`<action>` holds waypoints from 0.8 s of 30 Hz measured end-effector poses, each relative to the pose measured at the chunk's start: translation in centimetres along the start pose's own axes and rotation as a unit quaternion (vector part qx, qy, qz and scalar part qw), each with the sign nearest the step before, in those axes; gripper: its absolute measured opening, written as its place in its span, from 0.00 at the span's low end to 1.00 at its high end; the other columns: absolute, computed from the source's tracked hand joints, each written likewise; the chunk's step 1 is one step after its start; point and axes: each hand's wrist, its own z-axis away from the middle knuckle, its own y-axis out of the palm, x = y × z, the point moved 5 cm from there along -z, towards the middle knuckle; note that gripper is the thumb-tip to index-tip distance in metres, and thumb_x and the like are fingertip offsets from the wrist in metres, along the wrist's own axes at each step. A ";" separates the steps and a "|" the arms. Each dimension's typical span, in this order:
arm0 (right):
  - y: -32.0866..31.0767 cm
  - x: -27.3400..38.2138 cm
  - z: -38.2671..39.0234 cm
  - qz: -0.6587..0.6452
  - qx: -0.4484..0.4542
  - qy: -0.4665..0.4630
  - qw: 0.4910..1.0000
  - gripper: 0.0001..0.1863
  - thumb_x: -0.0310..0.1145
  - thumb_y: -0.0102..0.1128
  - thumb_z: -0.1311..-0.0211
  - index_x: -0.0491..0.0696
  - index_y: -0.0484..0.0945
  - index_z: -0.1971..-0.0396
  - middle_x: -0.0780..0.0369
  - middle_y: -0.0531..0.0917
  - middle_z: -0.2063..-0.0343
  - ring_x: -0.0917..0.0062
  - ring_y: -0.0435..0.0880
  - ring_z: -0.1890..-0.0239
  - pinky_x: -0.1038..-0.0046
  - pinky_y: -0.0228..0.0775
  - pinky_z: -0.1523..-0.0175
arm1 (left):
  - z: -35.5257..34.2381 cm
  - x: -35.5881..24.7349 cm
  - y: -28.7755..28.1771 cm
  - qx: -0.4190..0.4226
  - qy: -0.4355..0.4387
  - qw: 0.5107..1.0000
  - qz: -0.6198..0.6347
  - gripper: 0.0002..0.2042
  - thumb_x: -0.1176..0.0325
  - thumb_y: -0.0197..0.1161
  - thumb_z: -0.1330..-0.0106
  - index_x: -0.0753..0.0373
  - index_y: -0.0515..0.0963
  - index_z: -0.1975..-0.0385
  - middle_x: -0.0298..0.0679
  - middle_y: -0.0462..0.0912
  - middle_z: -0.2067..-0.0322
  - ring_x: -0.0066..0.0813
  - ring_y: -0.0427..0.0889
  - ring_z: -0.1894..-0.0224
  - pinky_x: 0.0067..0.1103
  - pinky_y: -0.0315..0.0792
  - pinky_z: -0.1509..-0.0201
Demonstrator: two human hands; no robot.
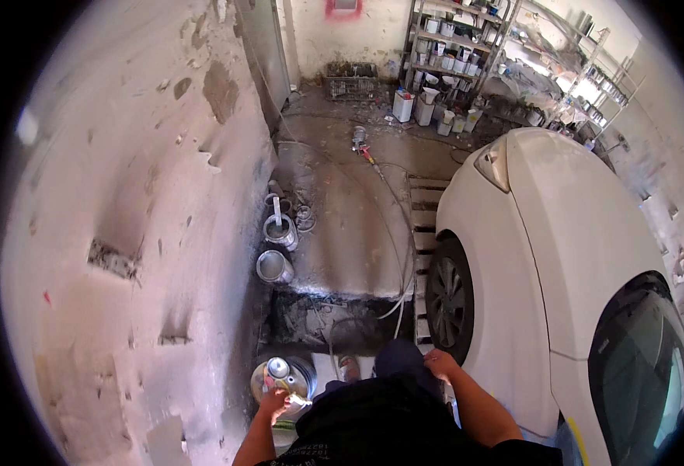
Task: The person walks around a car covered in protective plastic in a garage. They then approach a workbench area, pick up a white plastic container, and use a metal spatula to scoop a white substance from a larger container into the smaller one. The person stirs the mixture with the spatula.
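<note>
My left hand [274, 404] is over the top of a drum [304, 374] at the lower left, its fingers curled. A small pale thing [301, 401] shows at its fingertips; whether it is gripped or lies on the drum is hard to make out. A small metal cup or can [278, 367] stands on the drum just beyond that hand. My right hand [440, 366] hangs beside my dark-clothed thigh, close to the front wheel [450, 295] of a white car [544, 233]. Its fingers are loosely bent and slightly apart, with nothing visible in them.
Open paint cans [275, 267] stand along the stained left wall [155, 233]. A spray gun [366, 152] lies ahead, its hose [404, 210] trailing toward me. A dark floor pit [326, 320] and a slatted pallet [423, 225] lie ahead. Shelves [450, 46] of cans stand at the back.
</note>
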 end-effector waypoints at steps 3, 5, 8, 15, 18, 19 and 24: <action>-2.8 2.3 -4.3 -0.086 0.034 0.104 0.990 0.21 0.44 0.55 0.39 0.44 0.78 0.54 0.52 0.80 0.54 0.62 0.77 0.47 0.67 0.66 0.43 | -4.6 -7.5 0.4 -0.007 -0.027 0.999 0.020 0.05 0.72 0.51 0.38 0.62 0.74 0.72 0.33 0.75 0.77 0.22 0.76 0.77 0.19 0.69 0.75; -4.5 3.7 -8.8 -0.143 0.053 0.139 0.979 0.23 0.47 0.52 0.37 0.45 0.78 0.51 0.52 0.78 0.50 0.62 0.75 0.44 0.67 0.63 0.39 | -6.3 -13.7 2.0 -0.024 -0.005 1.000 0.018 0.04 0.73 0.52 0.36 0.63 0.74 0.70 0.33 0.74 0.78 0.21 0.73 0.77 0.19 0.68 0.76; -8.4 3.4 -15.9 -0.187 0.072 0.166 0.966 0.25 0.49 0.46 0.33 0.44 0.76 0.49 0.52 0.78 0.48 0.62 0.73 0.42 0.68 0.61 0.37 | -13.1 -18.4 5.5 -0.031 -0.034 0.998 0.049 0.04 0.74 0.52 0.36 0.65 0.74 0.67 0.36 0.75 0.77 0.24 0.74 0.76 0.21 0.69 0.75; -22.8 7.4 -30.5 -0.180 0.140 0.121 0.966 0.29 0.53 0.44 0.33 0.41 0.76 0.50 0.51 0.78 0.49 0.58 0.74 0.43 0.64 0.62 0.39 | -19.7 -36.0 9.4 0.092 0.004 0.988 -0.127 0.05 0.71 0.52 0.35 0.62 0.76 0.67 0.35 0.77 0.77 0.26 0.76 0.75 0.21 0.69 0.74; -27.6 9.2 -34.1 -0.078 0.181 0.077 0.977 0.32 0.56 0.43 0.33 0.41 0.76 0.50 0.51 0.78 0.49 0.56 0.74 0.44 0.63 0.62 0.39 | -24.3 -43.4 9.7 0.001 -0.027 0.999 0.017 0.06 0.69 0.53 0.37 0.61 0.76 0.68 0.33 0.76 0.78 0.23 0.75 0.77 0.20 0.68 0.75; -29.6 8.7 -35.2 -0.082 0.210 0.122 0.967 0.32 0.57 0.43 0.33 0.41 0.76 0.50 0.51 0.78 0.49 0.55 0.74 0.44 0.63 0.62 0.39 | -24.0 -49.9 12.1 -0.008 0.003 1.000 -0.002 0.05 0.69 0.53 0.37 0.61 0.75 0.68 0.33 0.76 0.78 0.23 0.75 0.77 0.19 0.68 0.76; -35.2 10.1 -42.2 -0.126 0.207 0.083 0.967 0.28 0.54 0.43 0.32 0.46 0.78 0.50 0.51 0.79 0.50 0.58 0.75 0.44 0.66 0.63 0.39 | -29.3 -62.9 14.0 -0.026 0.002 1.000 -0.008 0.04 0.70 0.55 0.39 0.61 0.74 0.69 0.33 0.75 0.78 0.22 0.74 0.78 0.17 0.66 0.77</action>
